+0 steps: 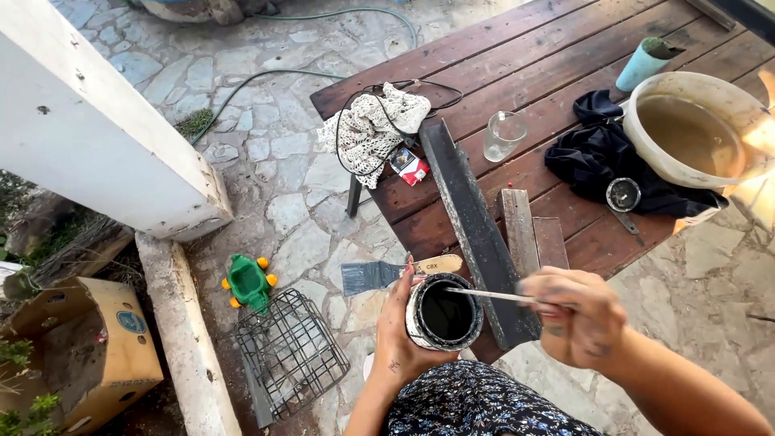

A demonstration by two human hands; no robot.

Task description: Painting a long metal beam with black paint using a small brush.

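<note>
A: What can't you see well?

B: The left hand (pixel 401 327) wraps its grip around a paint can (pixel 443 312), so most of the can's side is hidden. Inside is dark paint.

A: And the other hand?

B: The right hand (pixel 577 313) pinches a thin stick (pixel 492 295) that reaches over the can. A paintbrush (pixel 395 273) lies on the tabletop (pixel 525 56) edge, just behind the can.

A: Farther away?

B: A clear glass (pixel 504 135), then a big bucket (pixel 696 129) of muddy water, cut off at the side.

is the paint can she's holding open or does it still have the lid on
Open. The paint can in the left hand has no lid; dark paint shows inside, and the right hand holds a stick into it.
</note>
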